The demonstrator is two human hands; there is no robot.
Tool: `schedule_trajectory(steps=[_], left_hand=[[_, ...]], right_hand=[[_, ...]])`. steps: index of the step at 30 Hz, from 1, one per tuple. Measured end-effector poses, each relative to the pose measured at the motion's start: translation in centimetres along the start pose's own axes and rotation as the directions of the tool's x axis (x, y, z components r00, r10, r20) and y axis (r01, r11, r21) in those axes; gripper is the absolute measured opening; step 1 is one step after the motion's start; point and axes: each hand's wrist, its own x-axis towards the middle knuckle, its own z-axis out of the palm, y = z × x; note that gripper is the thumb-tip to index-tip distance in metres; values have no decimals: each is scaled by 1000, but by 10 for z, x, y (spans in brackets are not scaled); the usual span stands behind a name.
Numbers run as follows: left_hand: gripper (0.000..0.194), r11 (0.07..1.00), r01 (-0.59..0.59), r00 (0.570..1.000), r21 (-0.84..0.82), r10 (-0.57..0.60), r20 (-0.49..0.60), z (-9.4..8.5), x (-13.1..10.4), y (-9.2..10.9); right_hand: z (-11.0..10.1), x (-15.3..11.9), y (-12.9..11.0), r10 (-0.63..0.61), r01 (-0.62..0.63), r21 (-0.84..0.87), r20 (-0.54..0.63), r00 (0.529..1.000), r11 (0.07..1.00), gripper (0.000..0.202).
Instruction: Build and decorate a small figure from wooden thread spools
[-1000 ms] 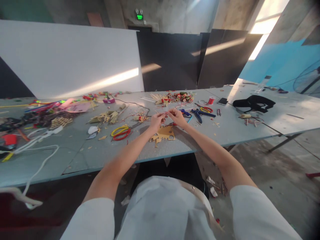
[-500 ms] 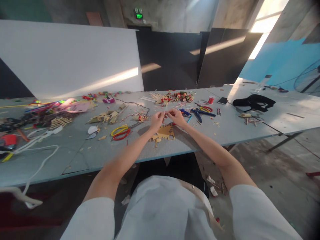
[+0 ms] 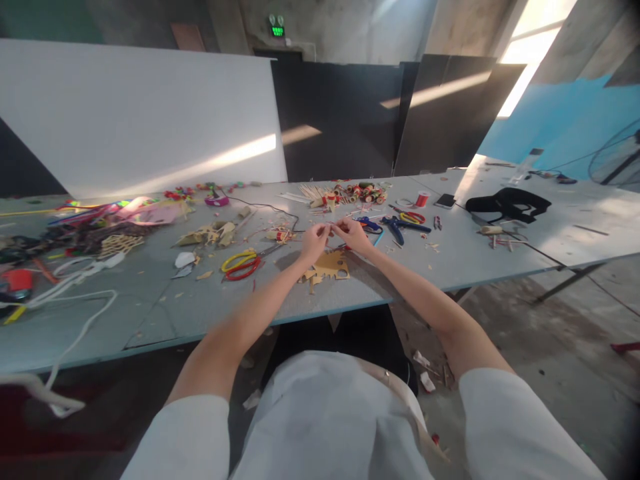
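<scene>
My left hand (image 3: 315,241) and my right hand (image 3: 352,235) meet fingertip to fingertip over the table. Both are closed in a pinch; whatever sits between the fingers is too small to make out. Just below them lies a tan cardboard sheet (image 3: 331,265) with round holes and ragged cut edges. Left of my left hand are scissors (image 3: 243,265) with one yellow and one red handle, and a small red-banded roll (image 3: 281,235). Beyond my right hand rest a blue glue gun (image 3: 369,225) and a dark blue plier-like tool (image 3: 397,228).
Behind my hands lie several red-and-green rolls (image 3: 367,193) and thin sticks (image 3: 311,193). To the right are a red thread spool (image 3: 422,199), a phone (image 3: 445,201) and a black cloth item (image 3: 509,203). A white cable (image 3: 85,327) and craft scraps (image 3: 215,233) occupy the left.
My hands stay pinched together in nearly the same place, with only slight finger movement. Nothing on the table has visibly moved.
</scene>
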Motion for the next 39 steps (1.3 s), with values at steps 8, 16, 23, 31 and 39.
schedule_trajectory(steps=[8, 16, 23, 31, 39], left_hand=[[48, 995, 42, 999, -95, -44, -16, 1, 3, -3], [44, 974, 101, 994, -203, -105, -10, 1, 3, -1], [47, 959, 120, 992, -257, -123, 3, 1, 3, -1], [47, 916, 178, 982, -360, -191, 0, 3, 4, -4], [52, 890, 217, 973, -401, -232, 12, 3, 5, -3]], right_hand=[[-1, -2, -2, -9, 9, -3, 13, 1000, 1000, 42], [-3, -1, -1, -23, 23, -23, -7, 1000, 999, 32], [-5, -1, -3, -16, 16, -48, -12, 1000, 999, 33], [-5, -1, -5, -24, 24, -65, 2, 1000, 998, 36], [-7, -4, -11, -76, 79, -117, 27, 997, 990, 37]])
